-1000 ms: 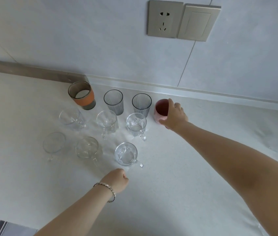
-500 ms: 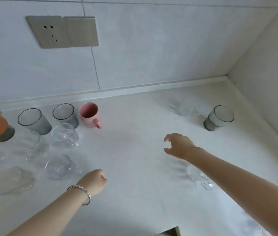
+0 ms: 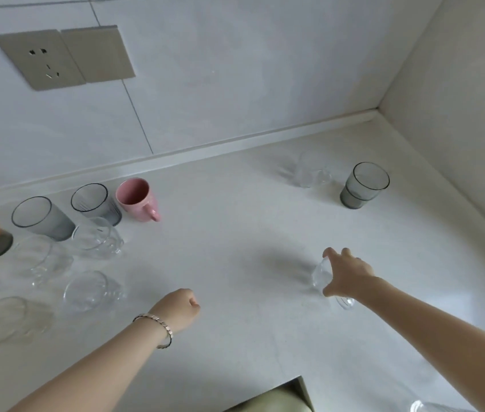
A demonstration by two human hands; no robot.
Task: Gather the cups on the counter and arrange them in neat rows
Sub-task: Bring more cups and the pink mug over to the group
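A clear glass cup (image 3: pixel 321 273) is gripped by the right hand (image 3: pixel 347 273) mid-worktop (image 3: pixel 235 248); the left hand (image 3: pixel 180 307) is held fisted, empty, near the front edge.

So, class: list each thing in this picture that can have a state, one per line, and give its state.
Pink mug: upright, empty, in the row.
Grey tumbler: upright, apart near the corner.
Clear glass: on the counter, right hand around it.
Right hand: closing on the clear glass.
Left hand: fisted, empty.
Wall socket: nothing plugged in.
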